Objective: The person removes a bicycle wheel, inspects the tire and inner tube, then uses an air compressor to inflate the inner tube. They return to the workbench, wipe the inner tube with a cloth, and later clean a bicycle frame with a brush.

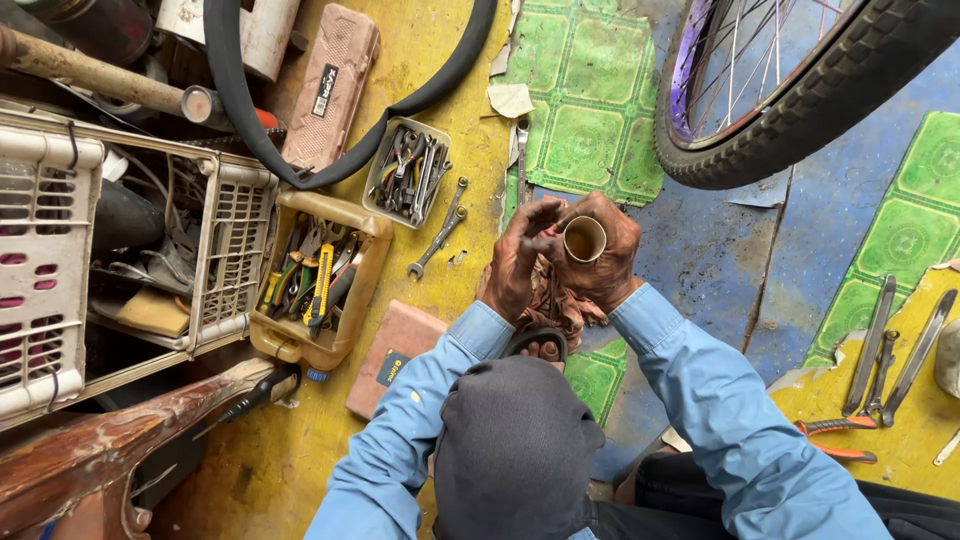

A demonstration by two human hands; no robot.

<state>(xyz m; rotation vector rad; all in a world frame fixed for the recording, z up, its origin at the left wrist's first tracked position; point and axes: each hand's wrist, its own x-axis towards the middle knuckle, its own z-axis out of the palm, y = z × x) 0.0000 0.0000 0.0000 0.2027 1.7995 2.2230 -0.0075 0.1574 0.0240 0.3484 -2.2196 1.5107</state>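
Observation:
My right hand (612, 262) grips a short tan tube (585, 238) with its open round end facing up. My left hand (520, 258) is at the tube's left side, fingertips touching its rim. A dirty brown rag (556, 303) hangs under both hands. Both hands are smeared dark with grease. My knee in dark cloth (515, 440) and blue sleeves fill the bottom middle.
A bicycle wheel (800, 90) stands top right. A cut yellow jug (318, 285) and a small tray (408, 172) hold tools; wrenches (440, 235) lie on the floor. Tyre levers and pliers (880, 360) lie right. A white crate (60, 260) stands left.

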